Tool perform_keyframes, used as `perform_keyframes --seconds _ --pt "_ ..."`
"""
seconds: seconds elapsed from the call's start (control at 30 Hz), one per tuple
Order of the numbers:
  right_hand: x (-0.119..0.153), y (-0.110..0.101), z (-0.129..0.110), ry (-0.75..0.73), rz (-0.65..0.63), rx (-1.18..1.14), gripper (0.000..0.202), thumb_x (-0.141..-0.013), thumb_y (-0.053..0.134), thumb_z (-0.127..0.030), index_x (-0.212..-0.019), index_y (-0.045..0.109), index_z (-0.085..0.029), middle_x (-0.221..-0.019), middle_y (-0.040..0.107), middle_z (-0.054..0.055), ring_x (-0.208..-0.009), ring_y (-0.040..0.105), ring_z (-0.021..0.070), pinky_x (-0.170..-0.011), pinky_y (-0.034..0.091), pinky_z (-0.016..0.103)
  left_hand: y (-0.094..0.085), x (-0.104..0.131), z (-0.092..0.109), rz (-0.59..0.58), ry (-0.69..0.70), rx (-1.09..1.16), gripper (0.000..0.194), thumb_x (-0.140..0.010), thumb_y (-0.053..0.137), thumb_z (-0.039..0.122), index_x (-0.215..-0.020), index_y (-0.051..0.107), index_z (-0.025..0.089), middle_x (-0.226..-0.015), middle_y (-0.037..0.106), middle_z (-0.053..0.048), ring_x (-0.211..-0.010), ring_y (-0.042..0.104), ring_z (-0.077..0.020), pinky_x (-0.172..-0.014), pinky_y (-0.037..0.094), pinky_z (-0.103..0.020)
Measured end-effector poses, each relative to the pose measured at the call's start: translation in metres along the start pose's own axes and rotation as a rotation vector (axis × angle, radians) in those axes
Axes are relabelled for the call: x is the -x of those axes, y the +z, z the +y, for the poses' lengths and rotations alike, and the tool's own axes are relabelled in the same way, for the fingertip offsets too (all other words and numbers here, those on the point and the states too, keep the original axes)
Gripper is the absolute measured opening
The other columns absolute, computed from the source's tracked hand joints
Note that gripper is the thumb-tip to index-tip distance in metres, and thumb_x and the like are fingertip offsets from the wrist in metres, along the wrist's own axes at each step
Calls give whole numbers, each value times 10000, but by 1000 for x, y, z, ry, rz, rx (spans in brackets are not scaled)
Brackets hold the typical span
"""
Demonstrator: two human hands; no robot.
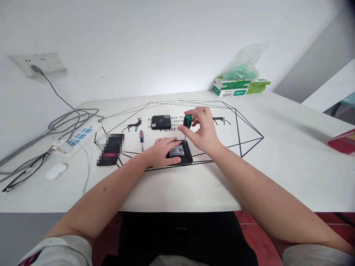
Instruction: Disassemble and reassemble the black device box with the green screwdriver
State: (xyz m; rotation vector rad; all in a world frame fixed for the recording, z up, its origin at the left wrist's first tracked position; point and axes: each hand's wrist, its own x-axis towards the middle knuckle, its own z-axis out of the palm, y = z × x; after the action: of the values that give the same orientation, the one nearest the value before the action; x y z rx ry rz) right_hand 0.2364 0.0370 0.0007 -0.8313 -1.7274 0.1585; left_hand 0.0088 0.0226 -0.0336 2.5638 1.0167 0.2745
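A black rectangular device with a white label lies on the white table in front of me. My left hand rests on its left side, thumb and fingers spread over the edges. Closed round the handle of a green and black screwdriver is my right hand. The screwdriver stands nearly upright, its thin tip at the device's upper part. Behind, a second black box lies flat. To the left is a screwdriver with a red and blue handle.
At left are a power strip with tangled cables, glasses, a white case and a blurred dark item. Green and white boxes with a plastic bag stand at the back right. A red item lies far right.
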Motion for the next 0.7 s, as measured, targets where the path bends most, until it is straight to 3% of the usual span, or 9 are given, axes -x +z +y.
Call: perform_keyframes --seconds 0.13,0.33,0.7 --pt "0 2 2 47 10 5 403 -875 747 -274 -1254 611 -293 -1102 624 39 -829 627 183 -734 632 405 0 0 0 -5 -7 2 777 -1034 573 665 -1670 457 235 -1768 381 -175 -1639 326 -403 -1331 214 -626" --pt "1 4 3 92 43 -64 452 -845 711 -254 -1274 571 -290 -1133 671 44 -959 685 218 -774 640 413 0 -1 -1 -15 -9 -3 792 -1036 566 661 -1679 443 215 -1769 372 -186 -1642 317 -400 -1334 204 -629" --pt "1 3 5 88 64 -64 428 -839 708 -271 -1247 581 -296 -1175 692 56 -980 701 228 -766 645 414 1 -1 0 -15 -14 -12 791 -1037 556 672 -1677 448 219 -1769 372 -186 -1639 324 -394 -1333 209 -622"
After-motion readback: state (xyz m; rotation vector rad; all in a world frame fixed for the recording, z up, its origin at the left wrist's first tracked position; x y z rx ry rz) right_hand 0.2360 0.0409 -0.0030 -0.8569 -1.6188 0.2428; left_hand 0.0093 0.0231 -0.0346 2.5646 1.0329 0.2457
